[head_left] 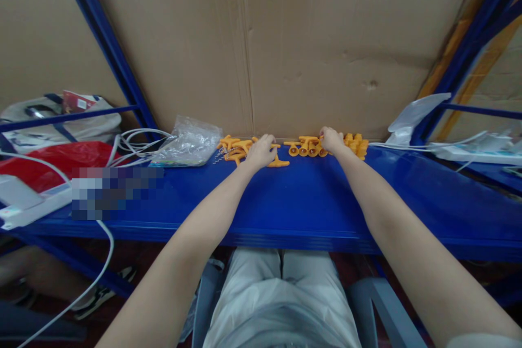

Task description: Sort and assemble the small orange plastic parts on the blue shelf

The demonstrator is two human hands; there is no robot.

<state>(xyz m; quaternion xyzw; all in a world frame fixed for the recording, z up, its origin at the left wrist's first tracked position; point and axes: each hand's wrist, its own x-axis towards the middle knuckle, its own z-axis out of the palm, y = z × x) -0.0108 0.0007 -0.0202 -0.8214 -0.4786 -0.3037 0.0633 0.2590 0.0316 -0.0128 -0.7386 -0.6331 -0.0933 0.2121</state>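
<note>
My left hand is over the right end of a loose pile of orange T-shaped handles. Thin, spiral-looking metal points like corkscrew worms stick out of the pile on its left side. The fingers are curled, with an orange handle end showing at their tips. Another T-shaped handle lies just in front of that hand. My right hand is closed at the right end of a row of orange pieces with round, hollow, cone-like ends. Its fingertips are partly hidden, so what they grip is unclear.
Stacked orange pieces stand right of my right hand. A clear plastic bag, a red bag, white cables and a power strip occupy the left. Cardboard walls the back of the blue table. Another person's leg shows lower left.
</note>
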